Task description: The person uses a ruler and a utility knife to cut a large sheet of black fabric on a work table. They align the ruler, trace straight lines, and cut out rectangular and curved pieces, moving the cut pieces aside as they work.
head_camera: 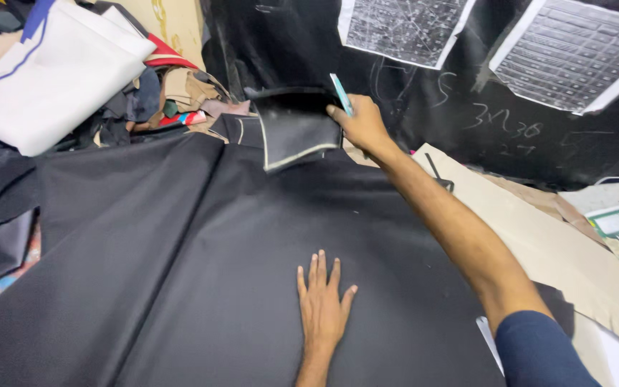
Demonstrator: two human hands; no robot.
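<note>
A large sheet of black fabric covers the table. My left hand lies flat on it near the front, fingers spread, holding nothing. My right hand reaches far across and grips the edge of a stiff black cut piece with a pale outline, lifted off the fabric. The same hand also holds a thin light-blue stick, like tailor's chalk or a pen, upright between its fingers.
A heap of folded cloth, white with blue stripes and mixed colours, sits at the back left. Brown paper patterns lie to the right. A black wall with chalk marks and two printed sheets stands behind.
</note>
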